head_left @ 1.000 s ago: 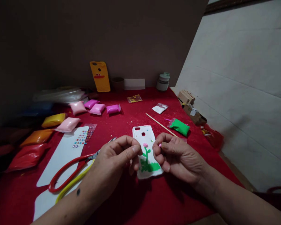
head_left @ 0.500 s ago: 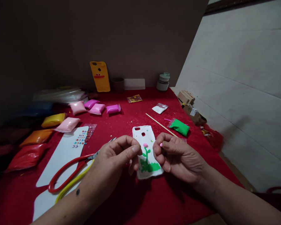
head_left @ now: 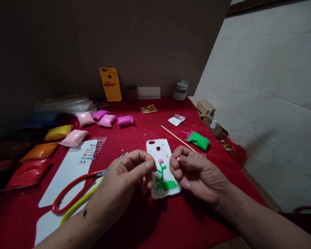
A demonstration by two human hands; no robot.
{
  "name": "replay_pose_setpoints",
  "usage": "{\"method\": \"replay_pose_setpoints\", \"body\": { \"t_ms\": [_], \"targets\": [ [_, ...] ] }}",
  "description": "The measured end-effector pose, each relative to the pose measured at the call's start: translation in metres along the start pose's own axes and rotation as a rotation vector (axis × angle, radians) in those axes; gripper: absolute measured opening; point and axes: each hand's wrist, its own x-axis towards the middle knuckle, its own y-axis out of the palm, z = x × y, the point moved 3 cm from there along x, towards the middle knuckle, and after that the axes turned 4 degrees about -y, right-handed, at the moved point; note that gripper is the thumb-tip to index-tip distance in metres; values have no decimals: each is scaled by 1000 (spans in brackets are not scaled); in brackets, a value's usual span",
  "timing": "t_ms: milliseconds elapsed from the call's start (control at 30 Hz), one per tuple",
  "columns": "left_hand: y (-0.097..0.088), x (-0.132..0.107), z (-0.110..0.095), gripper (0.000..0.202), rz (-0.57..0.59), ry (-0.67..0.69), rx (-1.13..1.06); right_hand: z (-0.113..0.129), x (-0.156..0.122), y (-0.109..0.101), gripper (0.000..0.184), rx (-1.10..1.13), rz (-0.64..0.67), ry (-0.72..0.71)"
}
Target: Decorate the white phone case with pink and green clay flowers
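A white phone case (head_left: 163, 142) lies on the red cloth between my hands, with a green clay stem, leaves and grass and a pink clay flower on it. Thumb and fingertips of my right hand (head_left: 197, 169) pinch a small piece of pink clay (head_left: 178, 159) just above the case's right edge. My left hand (head_left: 132, 173) hovers over its left edge, thumb and forefinger pressed together; whatever may be between them is hidden. Scissors (head_left: 67, 192) with one red and one yellow handle lie beside my left wrist, their blades partly covered by that hand.
Several clay packets in pink (head_left: 75, 137), orange (head_left: 38, 152) and red (head_left: 28, 174) lie at left near a gem sheet (head_left: 92, 152). A thin stick (head_left: 176, 136) and a green clay packet (head_left: 199, 141) sit at right. A yellow phone case (head_left: 111, 84) and a jar (head_left: 180, 90) stand behind.
Hardly anything differs: both hands stay over the white case, the right still pinching the pink clay. The view has shifted very slightly.
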Motion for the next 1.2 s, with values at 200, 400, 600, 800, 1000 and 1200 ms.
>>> {"method": "replay_pose_setpoints", "body": {
  "t_ms": [200, 400, 600, 800, 1000, 1200],
  "targets": [
    [0, 2, 0, 15, -7, -3, -3, 0, 0, 0, 16, 13, 1, 15],
    [-1, -1, 1, 16, -8, 2, -9, -1, 1, 0, 19, 3, 7, 14],
    [-2, 0, 3, 14, -5, -1, -18, -1, 1, -1, 23, -12, -22, 27],
    [-2, 0, 2, 14, -3, 5, 3, -2, 1, -1, 25, -11, -38, 23],
    [0, -1, -2, 22, -13, 120, 182, -6, 2, 0, 25, -26, -29, 40],
    [9, -7, -10, 16, -77, 127, 158, -9, 4, 9, 25, 8, -28, 96]
  ]
}}
